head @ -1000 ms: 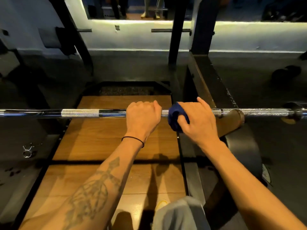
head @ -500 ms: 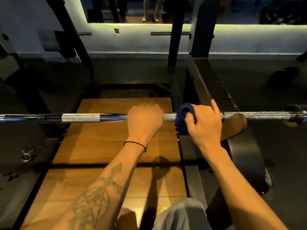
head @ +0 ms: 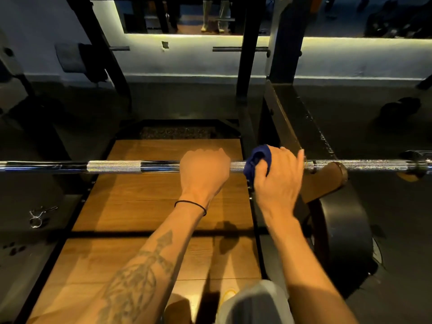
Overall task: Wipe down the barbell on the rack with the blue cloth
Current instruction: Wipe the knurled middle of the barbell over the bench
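Wooden lifting platform [head: 145,204], dark rubber floor [head: 70,118] around it, metal clip [head: 37,217] on floor

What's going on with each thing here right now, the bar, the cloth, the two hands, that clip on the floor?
barbell: lying level across the rack, unloaded on the visible left stretch.
blue cloth: bunched, wrapped over the barbell.
right hand: grips the blue cloth against the barbell.
left hand: grips the bare barbell beside the cloth.
spring clip: lying loose on the dark floor, off the barbell.

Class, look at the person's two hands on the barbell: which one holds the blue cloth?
The right hand holds the blue cloth; the left hand grips the bare barbell.
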